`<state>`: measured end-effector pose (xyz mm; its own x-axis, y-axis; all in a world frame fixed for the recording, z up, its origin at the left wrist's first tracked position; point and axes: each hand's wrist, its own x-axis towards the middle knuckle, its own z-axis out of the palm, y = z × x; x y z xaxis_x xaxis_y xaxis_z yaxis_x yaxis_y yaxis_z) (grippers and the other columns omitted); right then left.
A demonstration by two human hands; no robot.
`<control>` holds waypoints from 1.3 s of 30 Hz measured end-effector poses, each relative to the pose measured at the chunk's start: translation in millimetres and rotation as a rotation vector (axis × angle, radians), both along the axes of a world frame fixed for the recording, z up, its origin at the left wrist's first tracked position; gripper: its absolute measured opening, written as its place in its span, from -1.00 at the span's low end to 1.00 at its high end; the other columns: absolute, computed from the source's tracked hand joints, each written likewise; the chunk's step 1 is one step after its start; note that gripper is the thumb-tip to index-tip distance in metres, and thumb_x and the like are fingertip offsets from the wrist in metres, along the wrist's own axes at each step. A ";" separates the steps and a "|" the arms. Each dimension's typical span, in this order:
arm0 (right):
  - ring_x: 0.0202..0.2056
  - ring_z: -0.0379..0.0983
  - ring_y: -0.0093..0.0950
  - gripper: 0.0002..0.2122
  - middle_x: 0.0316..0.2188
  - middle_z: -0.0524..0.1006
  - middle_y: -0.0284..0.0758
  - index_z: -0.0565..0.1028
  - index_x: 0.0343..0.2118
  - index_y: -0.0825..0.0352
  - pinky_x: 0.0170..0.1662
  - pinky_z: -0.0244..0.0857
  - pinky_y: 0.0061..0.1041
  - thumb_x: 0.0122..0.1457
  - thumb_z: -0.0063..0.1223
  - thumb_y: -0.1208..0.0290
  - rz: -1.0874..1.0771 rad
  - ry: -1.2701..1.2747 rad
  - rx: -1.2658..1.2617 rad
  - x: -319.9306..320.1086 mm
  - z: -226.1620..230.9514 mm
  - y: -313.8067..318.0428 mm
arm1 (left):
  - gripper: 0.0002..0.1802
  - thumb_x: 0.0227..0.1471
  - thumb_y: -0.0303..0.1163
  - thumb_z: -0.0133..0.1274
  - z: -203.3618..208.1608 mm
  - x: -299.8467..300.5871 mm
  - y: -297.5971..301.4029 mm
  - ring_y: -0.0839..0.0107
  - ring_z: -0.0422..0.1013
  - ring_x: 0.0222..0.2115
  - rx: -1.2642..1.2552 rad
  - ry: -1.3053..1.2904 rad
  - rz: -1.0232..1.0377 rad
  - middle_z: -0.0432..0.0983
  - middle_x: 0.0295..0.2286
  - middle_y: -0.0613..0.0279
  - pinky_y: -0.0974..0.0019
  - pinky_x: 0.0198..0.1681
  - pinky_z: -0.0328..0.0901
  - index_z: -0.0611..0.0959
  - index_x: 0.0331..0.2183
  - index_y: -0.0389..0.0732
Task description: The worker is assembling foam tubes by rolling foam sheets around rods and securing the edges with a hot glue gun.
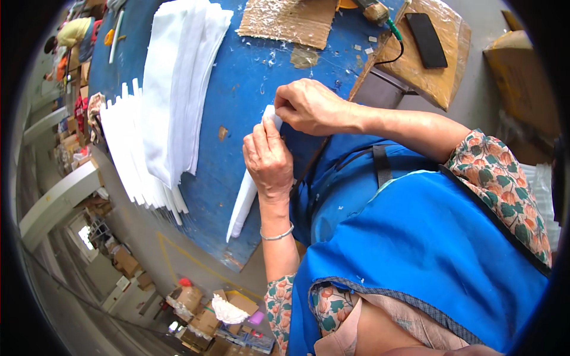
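Observation:
A narrow white fabric strip (242,204), apparently rolled or folded lengthwise, lies slantwise on the blue table near its front edge. My left hand (268,157), with a bracelet at the wrist, is closed over the strip's upper half, its fingertips pressed near the far end. Just beyond it, my right hand (312,107) is curled and pinches that far end; its fingertips are partly hidden. To the left lies a stack of flat white fabric pieces (175,89). Several thin white rolls (127,151) lie side by side beneath and beside that stack.
The scuffed blue table (222,160) carries a cardboard piece (288,22) at the back and a corded hand tool (376,12). A black phone (426,40) rests on a plastic-wrapped brown package (454,35) at right. Boxes (205,323) stand on the floor; another person (74,32) is far left.

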<state>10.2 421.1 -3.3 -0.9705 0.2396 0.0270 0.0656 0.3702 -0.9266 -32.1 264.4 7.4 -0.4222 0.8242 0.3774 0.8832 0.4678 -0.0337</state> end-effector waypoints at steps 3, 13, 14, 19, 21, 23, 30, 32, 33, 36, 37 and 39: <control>-0.45 0.47 -0.10 -0.84 -0.57 0.50 -0.02 0.48 -0.48 0.48 -0.36 0.34 -0.26 -0.02 -0.04 0.46 -0.024 0.026 0.064 1.7 -1.2 -2.5 | -0.70 -0.03 -0.54 0.00 4.8 1.5 -2.3 0.15 0.32 -0.40 -0.028 -0.058 0.023 0.40 -0.38 0.07 0.17 -0.31 0.27 0.55 -0.18 -0.39; -0.48 0.45 -0.08 -0.85 -0.59 0.48 -0.02 0.46 -0.50 0.44 -0.39 0.33 -0.22 0.01 -0.05 0.43 -0.031 0.036 0.112 0.9 -2.2 -5.5 | -0.70 0.01 -0.46 -0.01 4.3 3.9 -3.4 0.15 0.28 -0.35 -0.057 -0.096 0.063 0.40 -0.34 0.05 0.16 -0.23 0.22 0.55 -0.18 -0.38; -0.47 0.45 -0.08 -0.85 -0.59 0.48 -0.03 0.45 -0.50 0.44 -0.39 0.33 -0.22 0.02 -0.05 0.43 -0.035 0.036 0.132 0.9 -3.4 -6.7 | -0.70 0.02 -0.46 -0.02 6.3 4.4 -3.2 0.13 0.29 -0.33 -0.056 -0.127 0.073 0.40 -0.33 0.04 0.14 -0.21 0.21 0.55 -0.18 -0.39; -0.46 0.45 -0.12 -0.88 -0.56 0.49 -0.10 0.41 -0.49 0.41 -0.41 0.33 -0.24 0.03 -0.03 0.45 -0.088 0.173 0.125 5.4 -7.0 -9.5 | -0.69 0.08 -0.41 -0.06 17.9 -6.9 -1.0 0.08 0.30 -0.23 0.131 -0.226 0.151 0.42 -0.26 -0.02 0.11 -0.13 0.20 0.52 -0.15 -0.40; -0.45 0.46 -0.15 -0.90 -0.54 0.50 -0.12 0.40 -0.50 0.40 -0.39 0.34 -0.26 0.03 -0.04 0.47 -0.096 0.269 0.100 8.7 -8.6 -10.3 | -0.67 0.10 -0.35 -0.03 21.8 -16.5 -3.0 0.12 0.33 -0.22 0.093 -0.404 0.130 0.43 -0.21 -0.01 0.12 -0.12 0.22 0.51 -0.13 -0.35; -0.46 0.46 -0.17 -0.90 -0.53 0.49 -0.15 0.39 -0.46 0.39 -0.41 0.34 -0.29 0.04 -0.01 0.47 -0.077 0.324 0.071 15.3 -8.0 -10.8 | -0.66 0.09 -0.33 -0.01 22.2 -22.7 -7.4 0.18 0.35 -0.26 0.012 -0.580 0.067 0.43 -0.21 0.01 0.16 -0.15 0.24 0.51 -0.12 -0.31; -0.49 0.43 -0.19 -0.86 -0.53 0.44 -0.21 0.37 -0.38 0.37 -0.50 0.30 -0.34 0.00 0.07 0.57 -0.018 0.479 -0.048 22.5 -11.9 -10.9 | -0.76 0.09 -0.39 0.01 45.8 -23.1 -3.6 0.44 0.37 -0.36 0.070 -1.239 0.200 0.48 -0.37 0.15 0.41 -0.26 0.27 0.48 -0.23 -0.33; -0.53 0.43 -0.23 -0.85 -0.53 0.43 -0.24 0.37 -0.36 0.36 -0.52 0.30 -0.37 0.00 0.09 0.56 -0.004 0.526 -0.064 24.7 -11.2 -11.0 | -0.76 0.09 -0.40 0.03 50.4 -20.0 -4.1 0.51 0.37 -0.40 0.164 -1.412 0.239 0.48 -0.39 0.20 0.46 -0.28 0.27 0.46 -0.21 -0.32; -0.55 0.43 -0.25 -0.84 -0.54 0.43 -0.25 0.37 -0.35 0.36 -0.53 0.30 -0.38 0.00 0.10 0.56 0.003 0.550 -0.072 26.3 -10.3 -10.8 | -0.74 0.08 -0.40 0.04 52.5 -19.3 -5.7 0.54 0.36 -0.41 0.209 -1.483 0.242 0.48 -0.40 0.22 0.48 -0.29 0.27 0.44 -0.21 -0.32; -0.60 0.42 -0.35 -0.83 -0.56 0.42 -0.29 0.38 -0.32 0.35 -0.58 0.27 -0.45 0.02 0.11 0.53 0.119 0.456 -0.167 35.7 7.8 -5.0 | -0.70 0.05 -0.41 0.08 63.8 -16.9 -15.4 0.57 0.37 -0.40 0.328 -1.646 0.234 0.47 -0.40 0.24 0.52 -0.29 0.26 0.42 -0.19 -0.33; -0.59 0.43 -0.35 -0.82 -0.56 0.43 -0.30 0.37 -0.33 0.34 -0.57 0.29 -0.44 0.01 0.12 0.51 0.125 0.443 -0.177 37.5 11.7 -4.4 | -0.68 0.04 -0.41 0.10 68.3 -16.3 -18.7 0.57 0.37 -0.40 0.358 -1.693 0.226 0.47 -0.39 0.24 0.52 -0.28 0.27 0.41 -0.19 -0.34; -0.56 0.45 -0.35 -0.81 -0.56 0.45 -0.31 0.37 -0.34 0.32 -0.55 0.31 -0.43 0.00 0.13 0.46 0.137 0.418 -0.197 40.1 17.7 -4.2 | -0.61 -0.01 -0.37 0.16 74.0 -15.8 -24.0 0.55 0.39 -0.40 0.372 -1.703 0.203 0.47 -0.40 0.22 0.50 -0.29 0.28 0.41 -0.19 -0.35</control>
<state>50.2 416.9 14.3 -0.9091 0.1496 0.3888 -0.3649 0.1642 -0.9164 -47.9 240.4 81.5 -0.5883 0.6934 -0.4161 -0.2511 0.3324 0.9091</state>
